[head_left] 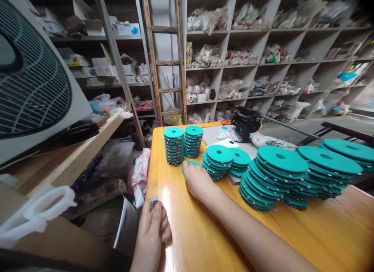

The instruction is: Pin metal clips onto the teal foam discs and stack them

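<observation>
My right hand [197, 180] reaches over the yellow wooden table, fingers closed at the near edge of a flat green spool [192, 163], partly hidden by the hand. Behind that spool stand two neat stacks of similar green spools, a left stack [174, 147] and a right stack [193, 141]. Just right of my hand is a looser pile of green spools [218, 161] with white dots along their rims. Near the table's left edge, my left hand [153, 229] is closed, thumb against the fingers. A tiny bluish-grey thing [153, 202] shows at its fingertips, too small to name.
Bigger leaning piles of green spools [274, 178] fill the table's right side. A black clamp-like device [245, 124] with a metal rod stands at the back. Left are a fan-like appliance [35, 77] and a wooden ledge [87, 147]. A ladder [166, 61] leans by crowded shelves [230, 50].
</observation>
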The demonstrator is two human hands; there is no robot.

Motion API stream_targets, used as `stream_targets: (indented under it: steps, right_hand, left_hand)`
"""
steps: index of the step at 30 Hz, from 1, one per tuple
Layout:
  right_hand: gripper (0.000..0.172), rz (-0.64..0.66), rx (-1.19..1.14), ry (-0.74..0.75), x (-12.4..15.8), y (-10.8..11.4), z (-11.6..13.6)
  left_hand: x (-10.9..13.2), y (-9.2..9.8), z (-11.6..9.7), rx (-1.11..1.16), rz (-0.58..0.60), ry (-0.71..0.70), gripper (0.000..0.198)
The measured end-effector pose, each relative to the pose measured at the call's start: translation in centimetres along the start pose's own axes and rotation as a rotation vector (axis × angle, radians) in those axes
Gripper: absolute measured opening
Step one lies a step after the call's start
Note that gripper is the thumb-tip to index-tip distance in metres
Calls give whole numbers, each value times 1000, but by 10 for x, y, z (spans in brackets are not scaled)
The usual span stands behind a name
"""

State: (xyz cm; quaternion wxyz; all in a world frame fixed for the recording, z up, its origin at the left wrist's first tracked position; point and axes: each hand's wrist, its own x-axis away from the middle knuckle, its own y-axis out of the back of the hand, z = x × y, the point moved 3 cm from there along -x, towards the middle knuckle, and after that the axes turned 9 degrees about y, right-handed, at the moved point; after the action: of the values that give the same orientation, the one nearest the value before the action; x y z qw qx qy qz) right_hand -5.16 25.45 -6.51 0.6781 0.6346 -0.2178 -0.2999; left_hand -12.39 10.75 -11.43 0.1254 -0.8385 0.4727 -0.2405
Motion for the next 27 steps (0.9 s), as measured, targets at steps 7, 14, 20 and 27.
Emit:
stream_targets:
  steps: [7, 14, 20, 27]
  right_hand:
    - [18, -33, -348, 182, 71, 9, 22]
    - [15, -115, -635, 124, 97, 5, 29]
    - [17, -206, -707, 81, 102, -3, 28]
    - [32, 29, -640, 302, 121, 3, 17]
  left_hand:
    - [1, 4, -3, -223, -34, 9, 43]
    - [1, 5, -6, -493, -75, -131, 34]
    - [6, -2, -8, -464, -15, -115, 21]
    - [3, 4, -10, -401, -85, -57, 30]
